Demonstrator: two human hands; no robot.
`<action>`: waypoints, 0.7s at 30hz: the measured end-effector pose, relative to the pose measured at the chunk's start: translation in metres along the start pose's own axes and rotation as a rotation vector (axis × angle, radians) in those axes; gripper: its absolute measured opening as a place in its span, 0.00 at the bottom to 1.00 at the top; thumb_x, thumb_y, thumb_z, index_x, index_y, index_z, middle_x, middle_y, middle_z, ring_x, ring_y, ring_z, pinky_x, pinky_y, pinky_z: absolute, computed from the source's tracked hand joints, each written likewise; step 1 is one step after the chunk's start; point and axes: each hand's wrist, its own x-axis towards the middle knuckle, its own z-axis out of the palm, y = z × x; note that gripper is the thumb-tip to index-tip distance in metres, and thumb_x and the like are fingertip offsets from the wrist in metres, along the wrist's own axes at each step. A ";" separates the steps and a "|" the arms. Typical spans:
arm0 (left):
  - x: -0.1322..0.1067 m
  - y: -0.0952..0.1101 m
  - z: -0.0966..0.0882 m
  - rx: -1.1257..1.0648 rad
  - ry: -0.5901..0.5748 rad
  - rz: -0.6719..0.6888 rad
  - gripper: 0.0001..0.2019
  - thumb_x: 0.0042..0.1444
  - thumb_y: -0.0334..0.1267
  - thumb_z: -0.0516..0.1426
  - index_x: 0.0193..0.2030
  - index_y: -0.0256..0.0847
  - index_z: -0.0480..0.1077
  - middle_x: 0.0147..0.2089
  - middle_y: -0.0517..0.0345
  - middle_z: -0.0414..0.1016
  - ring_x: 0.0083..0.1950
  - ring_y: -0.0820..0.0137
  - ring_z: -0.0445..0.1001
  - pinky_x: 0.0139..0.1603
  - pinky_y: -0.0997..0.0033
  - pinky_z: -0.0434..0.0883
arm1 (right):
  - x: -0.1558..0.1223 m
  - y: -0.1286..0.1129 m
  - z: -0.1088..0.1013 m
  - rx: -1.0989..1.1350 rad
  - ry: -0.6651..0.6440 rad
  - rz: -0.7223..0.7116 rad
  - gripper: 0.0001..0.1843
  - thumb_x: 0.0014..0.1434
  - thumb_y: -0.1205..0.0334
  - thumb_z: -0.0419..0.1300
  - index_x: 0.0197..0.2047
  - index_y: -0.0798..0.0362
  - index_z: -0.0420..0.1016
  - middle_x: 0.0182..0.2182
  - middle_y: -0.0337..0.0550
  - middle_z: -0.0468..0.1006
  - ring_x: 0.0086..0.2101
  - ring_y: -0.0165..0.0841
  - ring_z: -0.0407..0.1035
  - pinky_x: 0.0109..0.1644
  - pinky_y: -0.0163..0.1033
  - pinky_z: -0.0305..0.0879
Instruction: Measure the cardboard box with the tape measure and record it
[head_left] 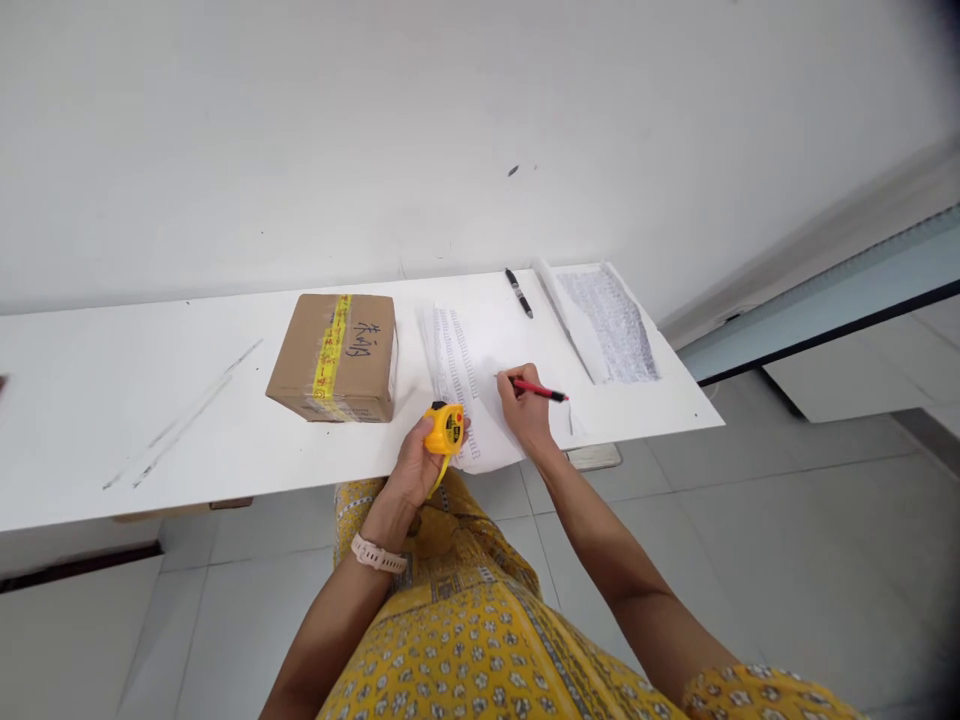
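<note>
My left hand (417, 466) is closed around a yellow tape measure (445, 430) at the table's front edge, a short piece of its yellow strip hanging down. In my right hand (523, 407) is a red and black pen (541, 389), its tip at the stack of paper sheets (491, 345). Columns of handwriting run down the left side of the top sheet. Left of the sheets sits a brown cardboard box (352, 350), closed with yellow printed tape and marked with dark handwriting on top.
A black pen (518, 292) lies behind the sheets. More densely written paper (604, 320) rests at the right on the white table (187, 400). A white wall (337, 150) stands directly behind, and a glass panel (810, 300) is at the right.
</note>
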 end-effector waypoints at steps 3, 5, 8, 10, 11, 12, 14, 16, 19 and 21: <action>0.000 0.002 0.000 0.031 -0.032 -0.003 0.22 0.52 0.47 0.66 0.48 0.33 0.77 0.47 0.45 0.82 0.53 0.57 0.80 0.65 0.54 0.68 | 0.004 0.005 -0.022 -0.196 -0.108 -0.178 0.11 0.63 0.63 0.51 0.46 0.50 0.72 0.40 0.50 0.74 0.43 0.42 0.68 0.46 0.46 0.65; -0.005 0.004 0.001 0.049 -0.065 0.027 0.23 0.49 0.49 0.67 0.47 0.35 0.78 0.48 0.45 0.82 0.54 0.55 0.79 0.66 0.52 0.67 | 0.002 0.003 -0.037 -0.324 -0.149 -0.211 0.19 0.61 0.68 0.49 0.51 0.52 0.74 0.45 0.56 0.75 0.47 0.47 0.67 0.51 0.52 0.63; -0.025 0.006 0.002 0.126 -0.155 0.089 0.26 0.47 0.52 0.69 0.49 0.37 0.78 0.50 0.46 0.81 0.55 0.53 0.78 0.65 0.49 0.68 | -0.018 -0.019 -0.048 -0.244 -0.087 -0.116 0.21 0.63 0.66 0.48 0.54 0.53 0.75 0.46 0.57 0.77 0.47 0.48 0.68 0.54 0.55 0.63; -0.044 0.009 -0.001 0.237 -0.220 0.097 0.30 0.47 0.55 0.68 0.53 0.38 0.77 0.52 0.45 0.79 0.55 0.52 0.77 0.62 0.49 0.70 | -0.042 -0.043 -0.046 -0.007 -0.192 0.023 0.18 0.66 0.56 0.51 0.52 0.50 0.77 0.40 0.51 0.79 0.41 0.45 0.70 0.48 0.50 0.67; -0.055 0.010 -0.004 0.298 -0.243 0.090 0.32 0.47 0.56 0.68 0.55 0.38 0.76 0.53 0.44 0.79 0.54 0.52 0.77 0.60 0.50 0.71 | -0.057 -0.055 -0.042 0.139 -0.342 0.116 0.18 0.67 0.52 0.51 0.50 0.49 0.78 0.36 0.48 0.79 0.38 0.43 0.71 0.43 0.48 0.68; -0.066 0.012 -0.008 0.354 -0.257 0.079 0.34 0.46 0.57 0.69 0.57 0.39 0.76 0.54 0.44 0.78 0.54 0.52 0.77 0.58 0.51 0.72 | -0.071 -0.066 -0.037 0.271 -0.480 0.197 0.19 0.67 0.48 0.52 0.47 0.48 0.79 0.34 0.46 0.79 0.36 0.41 0.72 0.41 0.46 0.69; -0.086 0.015 -0.020 0.442 -0.260 0.064 0.36 0.45 0.58 0.69 0.58 0.41 0.75 0.55 0.43 0.78 0.51 0.53 0.78 0.56 0.54 0.73 | -0.096 -0.082 -0.025 0.460 -0.596 0.309 0.19 0.64 0.44 0.56 0.44 0.48 0.79 0.34 0.43 0.79 0.35 0.39 0.73 0.40 0.44 0.69; -0.103 0.018 -0.032 0.514 -0.245 0.070 0.37 0.44 0.59 0.69 0.59 0.43 0.74 0.55 0.43 0.77 0.51 0.53 0.78 0.55 0.55 0.73 | -0.112 -0.091 -0.013 0.565 -0.624 0.385 0.19 0.60 0.41 0.61 0.43 0.48 0.78 0.34 0.42 0.80 0.34 0.37 0.73 0.40 0.43 0.69; -0.122 0.024 -0.047 0.592 -0.220 0.126 0.37 0.45 0.60 0.69 0.59 0.43 0.75 0.55 0.42 0.77 0.54 0.50 0.76 0.57 0.55 0.71 | -0.121 -0.097 0.001 0.643 -0.734 0.460 0.22 0.55 0.39 0.64 0.35 0.51 0.77 0.29 0.42 0.78 0.30 0.36 0.71 0.36 0.41 0.67; -0.130 0.028 -0.052 0.631 -0.211 0.175 0.36 0.45 0.60 0.68 0.59 0.44 0.74 0.56 0.42 0.76 0.56 0.50 0.75 0.57 0.55 0.71 | -0.119 -0.101 0.007 0.667 -0.824 0.475 0.23 0.54 0.38 0.65 0.30 0.51 0.75 0.26 0.41 0.77 0.28 0.35 0.69 0.33 0.40 0.64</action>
